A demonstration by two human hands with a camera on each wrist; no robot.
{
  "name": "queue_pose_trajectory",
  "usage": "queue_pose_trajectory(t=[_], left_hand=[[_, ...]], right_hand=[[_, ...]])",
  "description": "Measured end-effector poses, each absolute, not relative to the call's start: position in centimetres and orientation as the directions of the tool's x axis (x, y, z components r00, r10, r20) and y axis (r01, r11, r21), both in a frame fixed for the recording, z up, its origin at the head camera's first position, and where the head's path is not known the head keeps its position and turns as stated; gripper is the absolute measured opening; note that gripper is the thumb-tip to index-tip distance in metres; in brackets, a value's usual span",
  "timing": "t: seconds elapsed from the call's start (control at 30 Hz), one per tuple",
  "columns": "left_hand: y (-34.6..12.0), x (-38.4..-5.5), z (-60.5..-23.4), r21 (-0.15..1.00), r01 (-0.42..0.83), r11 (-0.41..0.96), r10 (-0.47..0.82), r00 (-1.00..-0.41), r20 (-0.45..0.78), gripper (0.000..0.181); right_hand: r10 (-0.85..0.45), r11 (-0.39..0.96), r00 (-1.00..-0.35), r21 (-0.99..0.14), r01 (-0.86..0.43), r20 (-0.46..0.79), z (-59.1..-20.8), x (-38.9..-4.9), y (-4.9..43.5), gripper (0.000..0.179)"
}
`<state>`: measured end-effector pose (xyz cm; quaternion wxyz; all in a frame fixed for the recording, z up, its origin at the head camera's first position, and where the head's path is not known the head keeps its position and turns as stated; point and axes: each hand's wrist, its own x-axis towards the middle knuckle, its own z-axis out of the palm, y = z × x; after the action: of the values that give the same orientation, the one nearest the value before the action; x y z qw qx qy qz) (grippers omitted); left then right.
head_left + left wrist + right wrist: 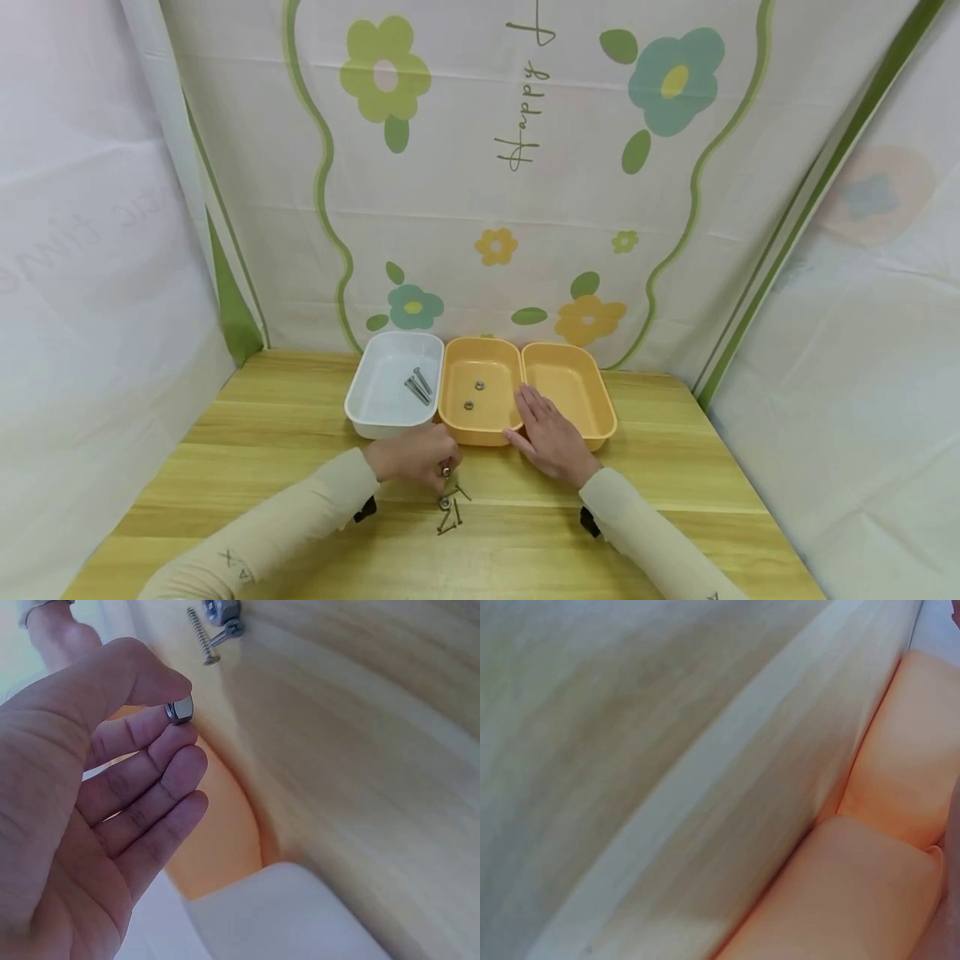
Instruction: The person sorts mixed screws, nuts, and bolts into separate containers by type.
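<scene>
My left hand (418, 454) is just in front of the trays and pinches a hex nut (180, 710) between thumb and forefinger, its other fingers loosely bent. On the table beside it lie another nut (445, 503) and several small screws (459, 512). My right hand (553, 439) lies with fingers extended over the front rims where the middle yellow tray (480, 437) and the right yellow tray (577, 392) meet. Two nuts (479, 386) sit apart inside the middle tray. Several bolts (417, 388) lie in the white tray (378, 383) at left.
The three trays stand side by side at the back of the wooden table (600, 550). Behind them hangs a flower-print curtain (450, 192), with pale fabric walls (862, 375) on both sides.
</scene>
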<state>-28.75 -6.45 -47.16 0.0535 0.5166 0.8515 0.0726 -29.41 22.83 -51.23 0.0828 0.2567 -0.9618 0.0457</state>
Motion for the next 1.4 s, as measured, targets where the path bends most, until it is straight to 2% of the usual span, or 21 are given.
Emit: queue_pose_trajectory(t=[0.27,0.7,1.07,1.27,1.4], left_hand=[[-6.8,-29.1,-45.7,0.200,0.852,0.483,0.873,-0.486,-0.036,0.016],[-7.0,-30.0,-42.7,0.167,0.875,0.455,0.886,-0.464,0.020,0.011],[-5.0,-31.7,-40.4,0.090,0.856,0.508,0.859,-0.512,0.019,0.012],[-3.6,-33.7,-40.7,0.057,0.834,0.549,0.833,-0.552,0.042,0.012],[-2.9,-35.0,-41.4,0.075,0.823,0.563,0.821,-0.568,0.062,0.010]], right_hand=[[-0.489,0.862,-0.856,-0.057,-0.503,0.168,-51.3,-29.5,22.9,0.081],[-0.490,0.860,-0.854,-0.063,-0.506,0.174,-51.6,-29.3,23.1,0.081],[-0.492,0.858,-0.854,-0.071,-0.508,0.169,-51.3,-29.2,23.2,0.081],[-0.488,0.861,-0.854,-0.058,-0.505,0.183,-51.3,-29.3,23.3,0.081],[-0.491,0.862,-0.855,-0.046,-0.504,0.168,-51.3,-29.5,23.2,0.081]])
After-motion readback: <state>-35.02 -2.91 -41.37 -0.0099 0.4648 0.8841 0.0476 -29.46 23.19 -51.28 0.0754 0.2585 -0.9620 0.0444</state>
